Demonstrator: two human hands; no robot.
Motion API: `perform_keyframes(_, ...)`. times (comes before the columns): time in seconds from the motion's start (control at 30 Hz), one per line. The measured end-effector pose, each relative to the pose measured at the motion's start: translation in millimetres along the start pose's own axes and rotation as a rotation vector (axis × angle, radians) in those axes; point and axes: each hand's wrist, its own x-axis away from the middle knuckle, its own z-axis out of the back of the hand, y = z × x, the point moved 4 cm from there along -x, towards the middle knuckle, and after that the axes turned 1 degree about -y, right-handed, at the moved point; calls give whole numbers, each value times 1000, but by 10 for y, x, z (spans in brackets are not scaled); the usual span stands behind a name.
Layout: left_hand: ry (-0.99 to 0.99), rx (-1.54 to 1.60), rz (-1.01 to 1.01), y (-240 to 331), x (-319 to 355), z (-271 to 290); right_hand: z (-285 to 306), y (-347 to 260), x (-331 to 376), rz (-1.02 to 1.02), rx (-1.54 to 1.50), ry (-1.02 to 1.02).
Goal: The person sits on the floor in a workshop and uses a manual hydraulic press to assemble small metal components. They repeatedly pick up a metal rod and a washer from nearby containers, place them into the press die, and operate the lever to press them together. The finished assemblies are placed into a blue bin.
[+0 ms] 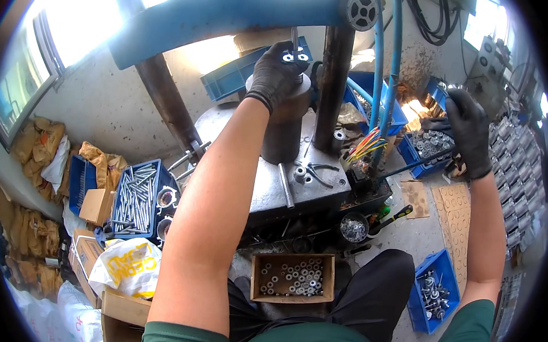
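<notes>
At the lower left of the frame lie a white sack with yellow print (124,266) and plain brown cartons (97,206), beside a blue crate of steel rods (137,198). Top centre, the gloved left hand (274,76) curls its fingers around a small metal fitting (295,57) on the press cylinder (284,118); it looks rigid, light and probably oily, best pinched by its rim. At the right, the right hand (468,129) hovers with fingers loosely bent over a blue bin of similar parts (429,146); whether it holds 1 is unclear.

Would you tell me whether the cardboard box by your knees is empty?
Not empty: the open cardboard box holds scattered small metal ring-shaped parts across its bottom, far from full.
</notes>
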Motion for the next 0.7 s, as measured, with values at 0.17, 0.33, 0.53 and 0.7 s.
perform_keyframes(0.17, -10, 38, 2, 125, 63, -22, -107, 190, -133, -152, -43, -82)
perform_keyframes(0.33, 124, 61, -147, 126, 181, 35, -115, 167, -155, -106, 101, -98)
perform_keyframes(0.53, 105, 65, -337, 692, 1529, 20, 113, -102, 183, -13, 203, -96)
perform_keyframes(0.7, -132, -30, -434, 645, 2834, -43, 377, -629, 787, 201, 159, -142)
